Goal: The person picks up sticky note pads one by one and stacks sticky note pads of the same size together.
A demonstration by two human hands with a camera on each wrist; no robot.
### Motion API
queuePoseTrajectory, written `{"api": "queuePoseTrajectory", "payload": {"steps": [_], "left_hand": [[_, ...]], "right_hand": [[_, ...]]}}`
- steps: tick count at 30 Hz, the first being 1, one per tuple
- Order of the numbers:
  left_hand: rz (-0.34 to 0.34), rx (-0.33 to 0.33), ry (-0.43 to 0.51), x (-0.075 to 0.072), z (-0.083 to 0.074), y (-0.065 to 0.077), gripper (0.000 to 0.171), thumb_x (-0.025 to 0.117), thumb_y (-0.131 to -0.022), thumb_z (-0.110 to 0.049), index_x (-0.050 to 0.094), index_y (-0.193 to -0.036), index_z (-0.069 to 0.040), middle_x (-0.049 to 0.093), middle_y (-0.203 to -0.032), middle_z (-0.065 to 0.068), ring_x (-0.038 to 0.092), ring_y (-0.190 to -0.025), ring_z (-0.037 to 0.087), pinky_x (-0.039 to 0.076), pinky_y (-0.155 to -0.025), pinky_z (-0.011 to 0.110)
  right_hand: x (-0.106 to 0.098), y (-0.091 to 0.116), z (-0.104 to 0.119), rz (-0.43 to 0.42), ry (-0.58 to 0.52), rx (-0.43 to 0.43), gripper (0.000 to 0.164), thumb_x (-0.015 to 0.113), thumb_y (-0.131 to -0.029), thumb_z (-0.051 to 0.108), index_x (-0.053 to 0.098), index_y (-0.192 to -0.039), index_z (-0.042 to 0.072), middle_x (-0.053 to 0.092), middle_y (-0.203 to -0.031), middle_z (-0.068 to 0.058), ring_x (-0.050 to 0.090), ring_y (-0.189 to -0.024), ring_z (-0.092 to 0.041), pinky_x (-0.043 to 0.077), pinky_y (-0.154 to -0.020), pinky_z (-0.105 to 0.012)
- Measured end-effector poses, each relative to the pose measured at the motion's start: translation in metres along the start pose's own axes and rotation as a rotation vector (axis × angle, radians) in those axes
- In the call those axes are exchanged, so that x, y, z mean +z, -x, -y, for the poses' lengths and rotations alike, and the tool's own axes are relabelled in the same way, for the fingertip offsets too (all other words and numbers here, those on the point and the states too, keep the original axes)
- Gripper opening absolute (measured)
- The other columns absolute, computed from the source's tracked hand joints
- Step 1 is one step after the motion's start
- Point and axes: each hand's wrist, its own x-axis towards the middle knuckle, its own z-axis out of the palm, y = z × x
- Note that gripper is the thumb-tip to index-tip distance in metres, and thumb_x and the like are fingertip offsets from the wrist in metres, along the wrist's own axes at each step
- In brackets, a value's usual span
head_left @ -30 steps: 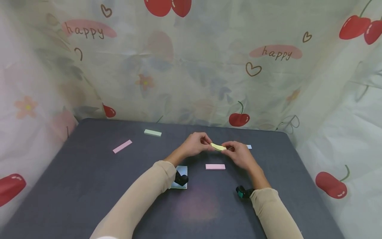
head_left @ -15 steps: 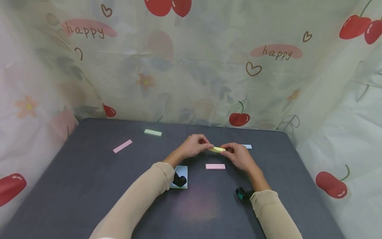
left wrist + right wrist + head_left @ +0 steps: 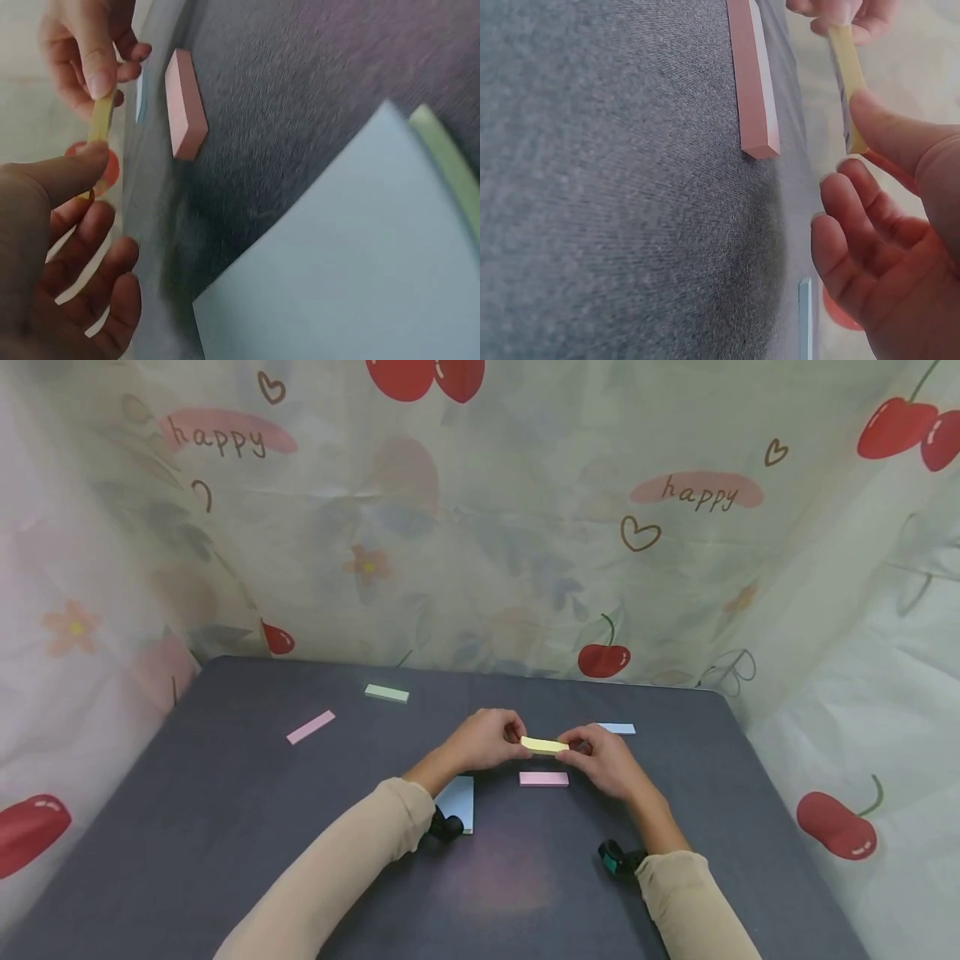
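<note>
A: Nearest item on the feed?

B: I log a pale-blue pad (image 3: 462, 800), flat on the bench (image 3: 165, 827), partly covered by the left sleeve (image 3: 352, 868). The left wrist view shows a green layer (image 3: 452, 165) along one edge; under or beside the pad, I cannot tell.

A: Next one out?

B: A thick pink strip (image 3: 543, 779), lying flat and crosswise, touched by neither hand.

A: And the work in hand?

B: A yellow strip (image 3: 543, 746), just past the pink one in my head view, held off the bench. The left hand (image 3: 483, 741) pinches one end between thumb and fingers; the right hand (image 3: 604, 762) pinches the other. Per both wrist views, the remaining fingers are loosely bent, off the strip.

A: Progress?

B: Done: yellow is up and gripped at both ends. Left, by my reading: it is not yet set down or let go. Whether the strips beyond are finished with, I cannot judge.

A: List those.

B: A pale-blue strip (image 3: 618, 728) just past the right hand; a slanted pink strip (image 3: 311, 727) well apart, leftward; a green strip (image 3: 387, 694), farthest, near the back edge. Printed curtain (image 3: 480, 568) behind.

A: Containers?

B: I find none in any view; everything except yellow lies directly on the bench.
</note>
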Motion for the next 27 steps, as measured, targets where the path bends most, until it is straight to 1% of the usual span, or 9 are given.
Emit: {"api": "queuePoseTrajectory", "payload": {"steps": [2, 5, 9, 12, 19, 23, 27], "left_hand": [[-0.007, 0.007, -0.033, 0.001, -0.004, 0.004, 0.020, 0.080, -0.088, -0.035, 0.068, -0.095, -0.020, 0.068, -0.089, -0.008, 0.062, -0.078, 0.009, 0.052, -0.075, 0.029], [-0.004, 0.000, -0.053, 0.002, -0.010, 0.009, 0.020, 0.080, -0.088, -0.036, 0.069, -0.094, -0.021, 0.068, -0.087, -0.008, 0.061, -0.075, 0.008, 0.051, -0.073, 0.028], [0.003, -0.007, -0.095, 0.006, -0.012, 0.011, 0.020, 0.080, -0.088, -0.036, 0.067, -0.094, -0.022, 0.067, -0.084, -0.010, 0.060, -0.071, 0.007, 0.049, -0.068, 0.027], [0.015, 0.001, -0.146, 0.010, -0.012, 0.013, 0.019, 0.079, -0.088, -0.035, 0.068, -0.097, -0.022, 0.066, -0.084, -0.011, 0.059, -0.069, 0.007, 0.047, -0.066, 0.027], [0.031, 0.040, -0.270, 0.016, -0.014, 0.016, 0.020, 0.075, -0.092, -0.037, 0.075, -0.106, -0.023, 0.066, -0.091, -0.009, 0.057, -0.076, 0.007, 0.048, -0.071, 0.029], [0.036, 0.047, -0.296, 0.019, -0.014, 0.017, 0.018, 0.074, -0.092, -0.037, 0.075, -0.105, -0.024, 0.066, -0.093, -0.009, 0.057, -0.077, 0.006, 0.049, -0.072, 0.030], [0.040, 0.047, -0.296, 0.022, -0.014, 0.017, 0.017, 0.075, -0.092, -0.037, 0.074, -0.104, -0.024, 0.067, -0.092, -0.009, 0.057, -0.077, 0.006, 0.049, -0.072, 0.030]], "right_hand": [[0.000, 0.003, 0.000, 0.005, -0.005, -0.001, 0.024, 0.078, -0.090, 0.026, 0.074, -0.110, 0.013, 0.066, -0.096, -0.006, 0.055, -0.076, -0.016, 0.046, -0.067, -0.028], [-0.001, 0.006, 0.001, 0.015, -0.014, 0.010, 0.024, 0.078, -0.091, 0.024, 0.074, -0.111, 0.012, 0.066, -0.095, -0.005, 0.054, -0.075, -0.015, 0.045, -0.067, -0.027], [0.000, 0.011, 0.000, 0.018, -0.004, 0.023, 0.025, 0.078, -0.091, 0.025, 0.074, -0.112, 0.011, 0.066, -0.097, -0.005, 0.054, -0.076, -0.013, 0.046, -0.068, -0.026], [0.002, 0.013, -0.001, 0.020, 0.007, 0.022, 0.024, 0.078, -0.091, 0.025, 0.074, -0.111, 0.011, 0.065, -0.097, -0.005, 0.054, -0.076, -0.013, 0.046, -0.069, -0.026], [0.008, 0.018, -0.003, 0.021, 0.037, 0.021, 0.023, 0.078, -0.091, 0.025, 0.074, -0.109, 0.012, 0.063, -0.094, -0.003, 0.053, -0.075, -0.011, 0.044, -0.068, -0.025], [0.010, 0.019, -0.005, 0.019, 0.054, 0.015, 0.022, 0.078, -0.091, 0.025, 0.075, -0.109, 0.013, 0.062, -0.095, -0.003, 0.052, -0.075, -0.011, 0.044, -0.069, -0.026], [0.010, 0.020, -0.006, 0.021, 0.051, 0.009, 0.022, 0.078, -0.090, 0.024, 0.075, -0.109, 0.013, 0.062, -0.096, -0.004, 0.053, -0.076, -0.011, 0.045, -0.070, -0.026]]}}
